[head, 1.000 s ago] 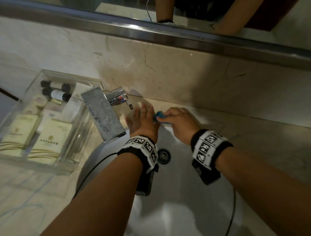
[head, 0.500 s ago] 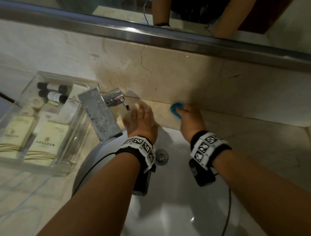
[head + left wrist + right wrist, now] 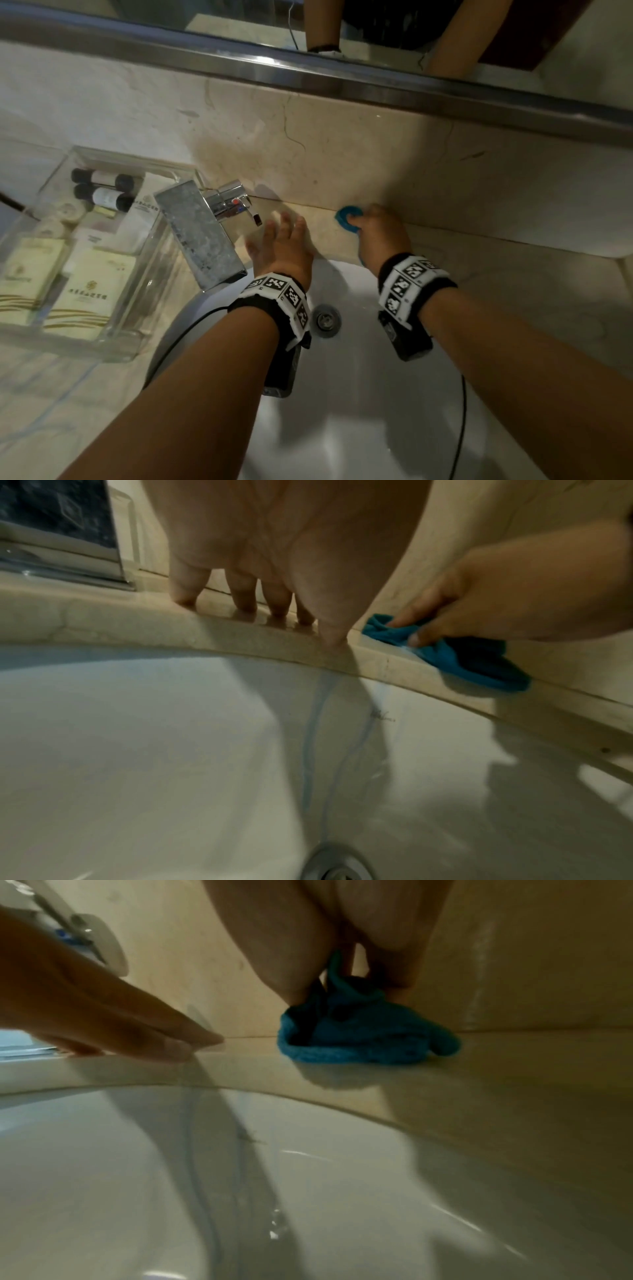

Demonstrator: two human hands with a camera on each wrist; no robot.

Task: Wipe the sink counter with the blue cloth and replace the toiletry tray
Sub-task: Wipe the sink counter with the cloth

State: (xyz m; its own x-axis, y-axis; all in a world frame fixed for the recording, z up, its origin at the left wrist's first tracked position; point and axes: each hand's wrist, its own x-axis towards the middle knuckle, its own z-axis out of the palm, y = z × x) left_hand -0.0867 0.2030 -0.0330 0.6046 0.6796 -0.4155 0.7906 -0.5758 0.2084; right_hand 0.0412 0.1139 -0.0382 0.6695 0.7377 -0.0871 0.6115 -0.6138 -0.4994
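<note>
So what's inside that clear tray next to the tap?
The toiletry tray holds two dark-capped bottles, cream packets and small round wrapped items. Anything underneath them is hidden.

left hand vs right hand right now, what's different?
The left hand lies open, fingers straight, fingertips resting on the counter ledge; the right hand is curled round the blue cloth. The left hand sits nearer the faucet; the right hand is against the back wall. Both are behind the basin.

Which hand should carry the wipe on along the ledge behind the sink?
Right. The right hand already grips the blue cloth on the ledge at the wall. The left hand only rests flat by the faucet, holding nothing.
</note>
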